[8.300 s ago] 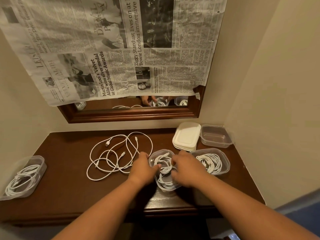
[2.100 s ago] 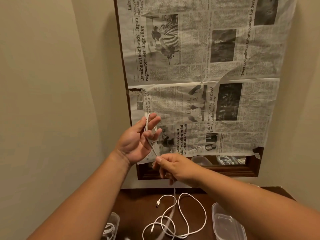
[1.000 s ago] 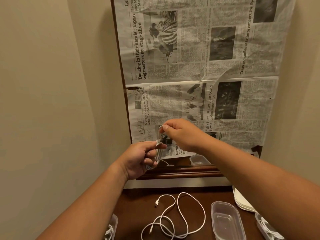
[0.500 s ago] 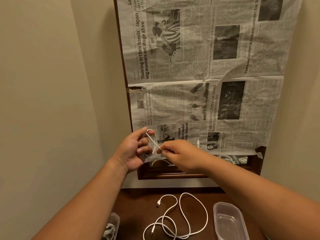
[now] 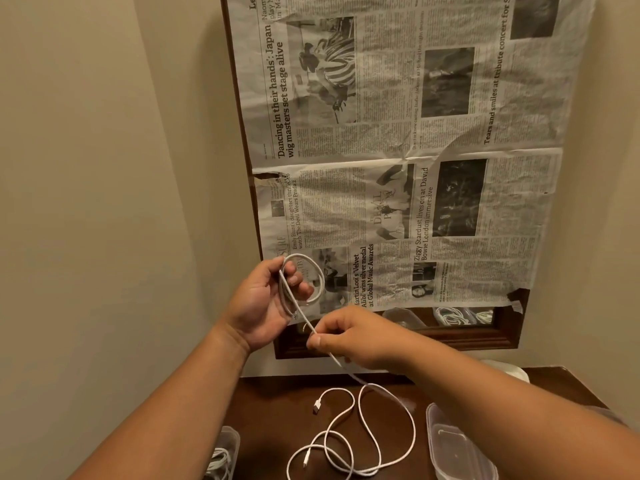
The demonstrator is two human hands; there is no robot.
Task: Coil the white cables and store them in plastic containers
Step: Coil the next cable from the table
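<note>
My left hand [image 5: 265, 299] is raised in front of the wall and holds a small coil of white cable [image 5: 308, 277] looped round its fingers. A strand runs down from the coil to my right hand [image 5: 349, 336], which pinches it between thumb and fingers just below and to the right. Under the hands, loose white cables [image 5: 353, 434] lie in loops on the dark wooden table [image 5: 270, 403]. An empty clear plastic container [image 5: 457, 448] stands to the right of the loops, partly behind my right forearm.
A clear container with coiled cable [image 5: 221, 459] sits at the table's left edge. Newspaper [image 5: 398, 150] covers a wood-framed mirror [image 5: 450, 336] on the back wall. White lids [image 5: 512, 370] show at the right behind my arm. Walls close in on both sides.
My right hand has drawn the strand down and to the right, away from my left hand. The coil on my left hand shows a wider loop than half a second ago.
</note>
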